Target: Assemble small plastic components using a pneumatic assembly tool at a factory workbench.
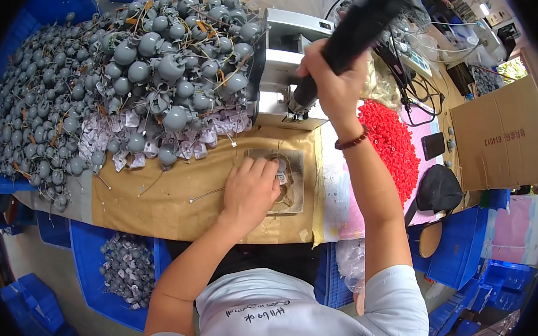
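My right hand (337, 79) is raised and wrapped around a black electric screwdriver (359, 30), blurred at its upper end. The tool's lower tip reaches the front of a silver box-shaped machine (283, 107) with a small display on top. On the table's tan covering, the curled fingers of my left hand (251, 185) press on a small grey part (281, 174) lying in a flat, worn fixture plate (295, 200); the fingers partly hide that part. A thin wire (207, 195) with a small end piece runs out leftward from under this hand.
A big heap of grey round housings with wires (168, 69) covers the table's left and back. Small red pieces (392, 147) are piled right of my forearm. A phone (433, 146), black cap (439, 188) and cardboard box (497, 136) stand further right. A blue bin (89, 274) holds grey parts.
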{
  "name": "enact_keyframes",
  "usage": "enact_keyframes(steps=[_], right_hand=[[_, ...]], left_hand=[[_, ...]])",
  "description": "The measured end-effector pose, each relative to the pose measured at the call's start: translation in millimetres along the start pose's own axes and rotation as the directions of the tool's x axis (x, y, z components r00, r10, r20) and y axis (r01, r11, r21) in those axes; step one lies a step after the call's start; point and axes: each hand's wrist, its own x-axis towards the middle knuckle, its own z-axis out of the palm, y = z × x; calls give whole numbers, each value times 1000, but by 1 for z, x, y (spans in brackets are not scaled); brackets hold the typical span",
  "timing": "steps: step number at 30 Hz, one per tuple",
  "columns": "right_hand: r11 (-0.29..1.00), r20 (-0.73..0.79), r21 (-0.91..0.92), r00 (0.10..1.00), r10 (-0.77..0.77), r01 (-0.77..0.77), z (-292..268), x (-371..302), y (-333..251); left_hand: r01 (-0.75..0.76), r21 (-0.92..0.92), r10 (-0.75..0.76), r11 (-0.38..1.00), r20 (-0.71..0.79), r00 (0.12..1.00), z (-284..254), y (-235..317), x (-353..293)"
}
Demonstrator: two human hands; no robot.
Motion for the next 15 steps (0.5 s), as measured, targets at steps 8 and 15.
enact_keyframes(steps=[8, 15], right_hand=[[943, 97, -73, 939, 330, -324, 12, -59, -34], [961, 113, 142, 968, 222, -237, 12, -101, -37]], left_hand=[[-11, -75, 6, 997, -69, 998, 5, -5, -3], [-1, -99, -6, 995, -66, 998, 2, -2, -1]])
